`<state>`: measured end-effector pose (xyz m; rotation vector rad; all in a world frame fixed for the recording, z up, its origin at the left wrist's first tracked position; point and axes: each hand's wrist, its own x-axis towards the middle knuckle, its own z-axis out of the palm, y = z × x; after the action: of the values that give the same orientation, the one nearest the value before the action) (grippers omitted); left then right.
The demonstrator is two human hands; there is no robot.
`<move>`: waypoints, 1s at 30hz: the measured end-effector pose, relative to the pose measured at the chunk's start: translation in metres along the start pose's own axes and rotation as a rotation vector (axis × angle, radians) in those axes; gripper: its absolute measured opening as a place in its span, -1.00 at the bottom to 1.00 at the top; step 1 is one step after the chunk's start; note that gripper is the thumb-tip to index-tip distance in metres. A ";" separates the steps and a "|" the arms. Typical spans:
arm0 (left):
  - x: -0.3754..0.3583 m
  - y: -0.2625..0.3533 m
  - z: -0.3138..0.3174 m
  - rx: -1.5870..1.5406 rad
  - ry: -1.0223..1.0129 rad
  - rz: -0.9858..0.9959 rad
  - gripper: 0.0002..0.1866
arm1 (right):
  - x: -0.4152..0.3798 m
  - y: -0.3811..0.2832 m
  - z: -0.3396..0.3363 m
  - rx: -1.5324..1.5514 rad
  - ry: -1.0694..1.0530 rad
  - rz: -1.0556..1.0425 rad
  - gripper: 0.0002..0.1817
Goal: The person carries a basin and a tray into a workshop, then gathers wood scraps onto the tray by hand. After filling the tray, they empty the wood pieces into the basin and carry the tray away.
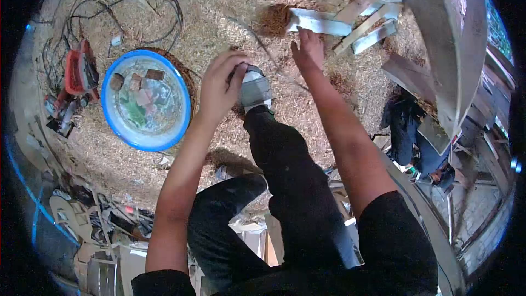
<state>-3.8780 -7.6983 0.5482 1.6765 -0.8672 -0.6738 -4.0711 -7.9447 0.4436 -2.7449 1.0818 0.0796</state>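
Note:
My left hand is closed, its fingers bent at the toe of my grey shoe; whether it grips a small dark thing there I cannot make out. My right hand is open, fingers spread, just below the end of a pale wooden piece. Beside that piece, more cut wood blocks lie on the sawdust. A thin stick lies on the ground between my hands.
A blue-rimmed basin holding several small blocks lies left. Beyond it are a red power tool and looped cable. Large curved boards rise at right, near a person in dark clothes. Wood scraps lie lower left.

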 end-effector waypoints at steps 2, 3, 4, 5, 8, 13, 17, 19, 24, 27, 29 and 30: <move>-0.010 -0.026 0.005 0.063 0.063 0.067 -0.87 | 0.001 0.020 0.021 -0.113 -0.019 -0.045 -0.29; -0.011 -0.036 0.007 0.055 0.079 0.049 -0.87 | 0.007 0.026 0.030 -0.167 0.046 -0.093 -0.26; -0.010 -0.043 0.009 0.043 0.089 0.041 -0.87 | 0.015 0.032 0.038 -0.168 0.069 -0.097 -0.26; -0.011 -0.050 0.013 0.025 0.090 0.034 -0.87 | 0.017 0.037 0.039 -0.228 0.105 -0.123 -0.22; -0.018 -0.066 0.012 0.024 0.075 0.086 -0.86 | 0.032 0.047 0.045 -0.386 0.168 -0.174 -0.18; -0.032 -0.085 -0.014 -0.045 0.028 0.111 -0.86 | 0.055 0.059 0.055 -0.563 0.110 -0.191 -0.15; -0.043 -0.089 -0.039 0.056 0.085 0.231 -0.85 | 0.061 0.046 0.027 -0.587 -0.043 -0.201 -0.02; -0.059 -0.071 -0.054 0.035 0.129 0.234 -0.86 | 0.057 0.031 0.018 -0.540 0.006 -0.220 0.08; -0.122 -0.045 -0.086 0.003 0.282 0.198 -0.86 | 0.027 -0.047 -0.032 -0.127 0.242 -0.376 0.13; -0.153 -0.052 -0.110 0.055 0.314 0.230 -0.86 | 0.017 -0.101 -0.054 0.033 0.292 -0.521 0.13; -0.171 -0.064 -0.120 0.111 0.342 0.183 -0.86 | 0.013 -0.132 -0.061 0.160 0.365 -0.742 0.14; -0.176 -0.072 -0.122 0.047 0.406 0.131 -0.86 | 0.009 -0.146 -0.065 0.168 0.353 -0.743 0.14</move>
<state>-3.8672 -7.4754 0.5112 1.7016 -0.6955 -0.2113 -3.9667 -7.8593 0.5292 -2.8635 0.0515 -0.5828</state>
